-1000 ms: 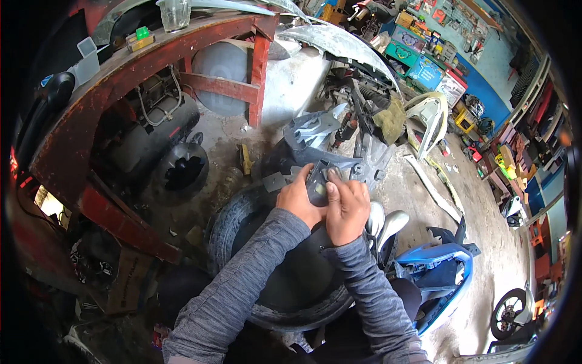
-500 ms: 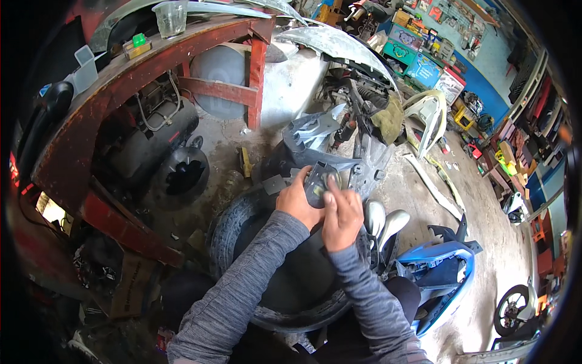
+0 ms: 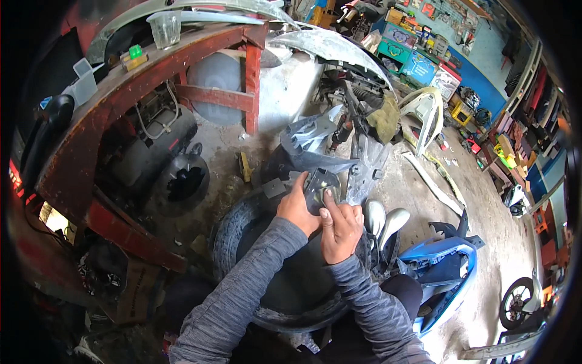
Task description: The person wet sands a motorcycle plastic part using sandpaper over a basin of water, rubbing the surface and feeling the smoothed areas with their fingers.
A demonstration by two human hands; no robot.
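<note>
My left hand grips a small dark, glossy part with a pale patch on it, held above a large black basin. My right hand lies on the part's lower side, index finger extended onto its surface and the other fingers curled; whether anything is under those fingers I cannot make out. Just behind the part are dark grey plastic panels.
A red wooden bench curves over a compressor at left. Two silver mirrors and a blue fairing lie right of the basin. Pale fairings and a loose wheel are farther off.
My right hand has slid downward on the part, its index finger moving toward the lower side. My left hand and the part sit slightly lower; the whole view has shifted a little.
</note>
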